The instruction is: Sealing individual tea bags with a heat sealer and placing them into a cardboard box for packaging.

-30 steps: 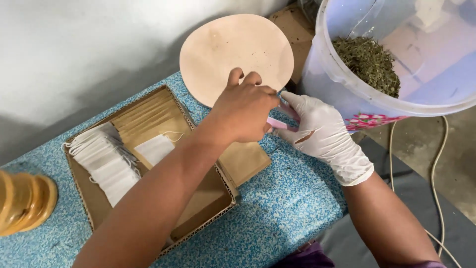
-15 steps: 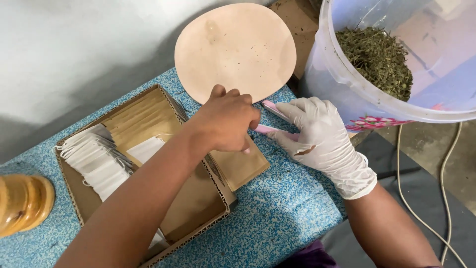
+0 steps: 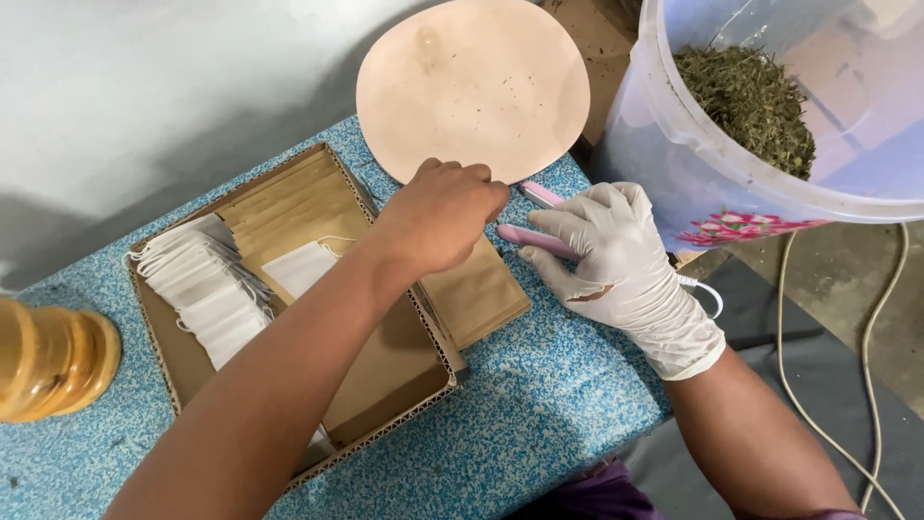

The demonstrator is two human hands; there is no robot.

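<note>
— Bare left hand [image 3: 438,217] pressed on the brown pouch [image 3: 476,294] at the table's [image 3: 539,395] edge; grip there hidden. Gloved right hand [image 3: 606,255] closed around the pink sealer [image 3: 534,241].
— Risked pinching fingertips, or a crooked seal.

The shallow brown cardboard box [image 3: 385,376] sits at table centre; the row of white paper sachets [image 3: 202,284] lies inside toward 9 o'clock. At 12 o'clock lies the round tan disc [image 3: 472,87], at 2 o'clock the translucent plastic bucket [image 3: 674,164] holding dried green herbs [image 3: 751,96], and at 8 o'clock the turned wooden piece [image 3: 48,356].
</note>
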